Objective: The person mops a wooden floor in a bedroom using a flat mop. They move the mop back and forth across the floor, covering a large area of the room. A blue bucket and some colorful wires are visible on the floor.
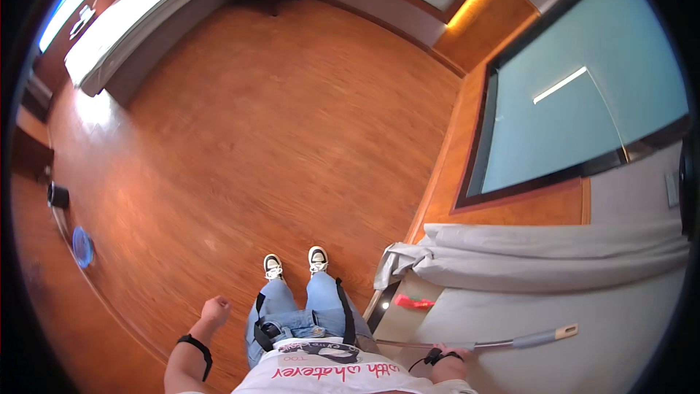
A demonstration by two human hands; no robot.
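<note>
My right hand (442, 352) is at the lower right, by my hip, closed around a thin metal pole (492, 344). The pole has a grey grip and a tan end with a hole in it, pointing right. Its other end runs out of sight by my body, so I cannot tell what sits there. My left hand (216, 310) hangs in front of me at the lower left, over the wooden floor (292, 117). Its fingers look curled in, and nothing shows in them.
A grey cloth (539, 255) and a red packet (414, 302) lie on the pale surface at right. A large dark-framed screen (583, 95) is beyond them. Far left stands a long white-covered table (157, 11); a blue round object (82, 246) and black bin (57, 195) are left.
</note>
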